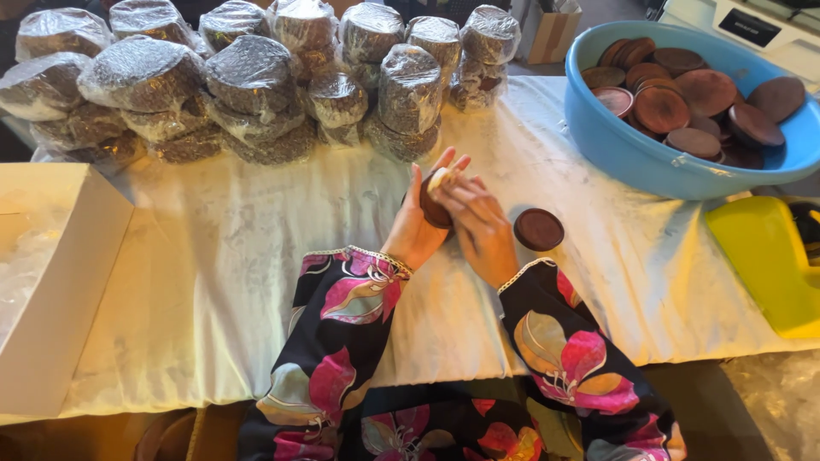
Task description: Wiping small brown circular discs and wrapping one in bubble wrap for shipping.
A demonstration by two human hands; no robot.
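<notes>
My left hand (420, 224) holds a small round dark-brown container (430, 207) upright over the white cloth. My right hand (480, 229) presses against the same container from the right, fingers curled over its top, where a pale bit shows. Which of the two grips it more firmly is hard to tell. A matching brown round lid (539, 229) lies flat on the cloth just right of my right hand. Both arms wear black sleeves with pink flowers.
Plastic-wrapped stacks of round dark items (256, 81) pile along the far side of the white-covered table (256, 256). A blue basin (632, 154) of brown lids sits far right, a yellow object (764, 260) below it, a white box (60, 282) at left.
</notes>
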